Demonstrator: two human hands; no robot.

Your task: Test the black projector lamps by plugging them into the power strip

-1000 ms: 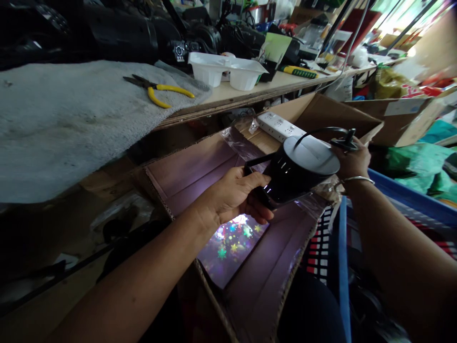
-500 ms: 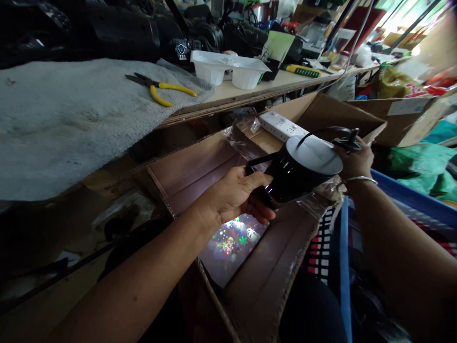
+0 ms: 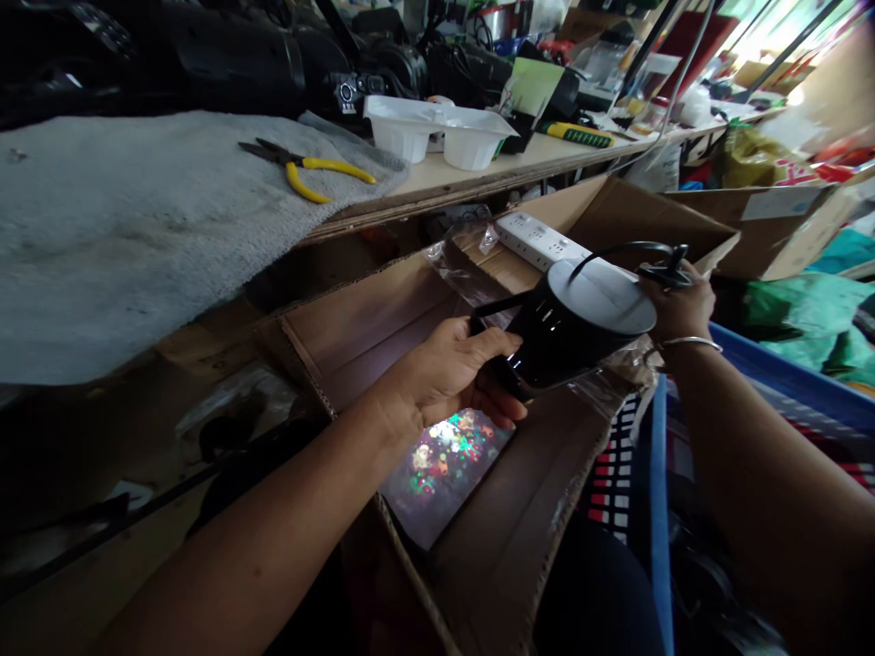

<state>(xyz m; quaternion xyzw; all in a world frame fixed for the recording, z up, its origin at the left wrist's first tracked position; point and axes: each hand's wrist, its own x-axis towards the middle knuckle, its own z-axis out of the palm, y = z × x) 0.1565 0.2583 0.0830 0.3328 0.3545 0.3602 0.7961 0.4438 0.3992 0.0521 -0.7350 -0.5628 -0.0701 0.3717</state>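
- Left hand (image 3: 444, 375): closed around the slotted body of a black cylindrical projector lamp (image 3: 574, 330), held above an open cardboard carton (image 3: 502, 519).
- Right hand (image 3: 678, 310): gripping the lamp's far end and a black cord fitting (image 3: 666, 271).
- Coloured light pattern (image 3: 444, 466) on the carton floor: changed since the last view, now a denser cluster of spots — lamp evidently lit and turning.
- White power strip (image 3: 537, 239): on the far carton flap, below the surface edge (image 3: 465, 193).

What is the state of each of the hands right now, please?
Left hand: closed, holding the black cylindrical light projector.
Right hand: closed, holding the projector's black cable end.
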